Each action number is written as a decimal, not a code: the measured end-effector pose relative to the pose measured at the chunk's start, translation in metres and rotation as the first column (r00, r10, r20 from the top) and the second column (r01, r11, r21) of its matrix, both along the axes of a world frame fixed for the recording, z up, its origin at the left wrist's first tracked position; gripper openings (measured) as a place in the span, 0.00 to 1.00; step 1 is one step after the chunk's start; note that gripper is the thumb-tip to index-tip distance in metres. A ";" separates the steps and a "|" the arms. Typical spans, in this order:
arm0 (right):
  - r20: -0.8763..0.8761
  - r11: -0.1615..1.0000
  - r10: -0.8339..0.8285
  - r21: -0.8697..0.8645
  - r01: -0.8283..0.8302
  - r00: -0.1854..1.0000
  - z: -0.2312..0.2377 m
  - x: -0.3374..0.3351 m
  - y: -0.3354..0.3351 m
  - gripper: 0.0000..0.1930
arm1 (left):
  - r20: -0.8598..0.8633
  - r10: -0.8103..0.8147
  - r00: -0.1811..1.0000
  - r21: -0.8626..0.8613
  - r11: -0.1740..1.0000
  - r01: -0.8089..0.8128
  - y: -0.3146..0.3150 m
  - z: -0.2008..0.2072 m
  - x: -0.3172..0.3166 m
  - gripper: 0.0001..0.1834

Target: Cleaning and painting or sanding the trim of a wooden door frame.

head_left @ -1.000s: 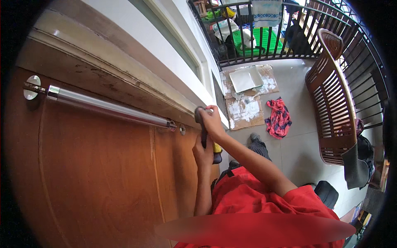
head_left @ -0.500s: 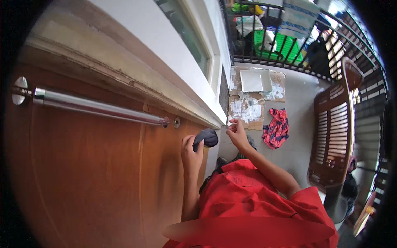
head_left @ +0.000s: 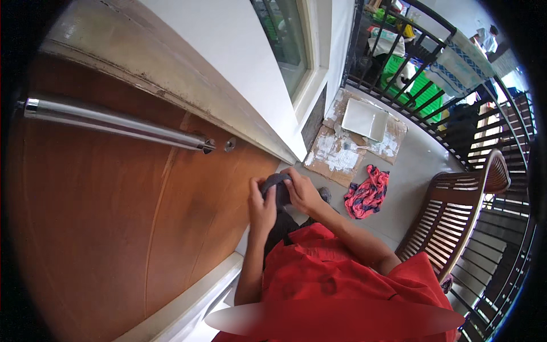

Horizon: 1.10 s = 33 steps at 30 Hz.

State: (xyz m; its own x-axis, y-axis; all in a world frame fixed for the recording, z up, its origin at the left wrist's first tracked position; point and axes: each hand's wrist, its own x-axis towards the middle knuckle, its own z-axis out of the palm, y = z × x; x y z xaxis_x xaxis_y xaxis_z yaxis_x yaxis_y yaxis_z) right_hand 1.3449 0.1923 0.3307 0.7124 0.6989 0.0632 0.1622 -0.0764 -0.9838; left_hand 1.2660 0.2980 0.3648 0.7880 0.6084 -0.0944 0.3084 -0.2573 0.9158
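Observation:
Both of my hands are closed around a small dark grey pad or cloth [head_left: 277, 187] held in front of my chest. My left hand [head_left: 260, 205] grips it from the left and below, my right hand [head_left: 302, 191] covers it from the right. They hover just off the right edge of a brown wooden door [head_left: 114, 228]. A long silver bar handle [head_left: 114, 126] runs across the upper door, with a round lock hole [head_left: 229, 144] beside its end. What the grey thing is exactly stays unclear under my fingers.
A white door frame and window [head_left: 285, 45] lie past the door. On the grey floor are paint-stained cardboard [head_left: 342, 157] with a white tray [head_left: 364, 118], and a red patterned cloth [head_left: 367, 194]. A wooden slatted bench [head_left: 456, 211] and black railing [head_left: 433, 74] stand at right.
My hands came down from the door edge near the handle's end and joined around the grey thing near my chest. The view swung right, showing more floor and bench.

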 end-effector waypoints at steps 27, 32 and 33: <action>0.257 0.945 -0.315 0.001 0.326 0.913 0.015 -0.037 0.021 0.29 | 0.384 -0.135 0.914 -0.448 0.838 0.312 0.015 -0.054 0.002 0.24; 0.276 0.959 -0.282 0.051 0.279 0.919 0.048 -0.010 0.047 0.23 | 0.399 0.072 0.914 -0.353 0.932 0.080 0.005 -0.039 0.023 0.21; 0.286 0.965 -0.261 0.048 0.258 0.922 0.056 -0.007 0.051 0.23 | 0.406 0.094 0.909 -0.357 0.932 0.063 0.006 -0.031 0.029 0.21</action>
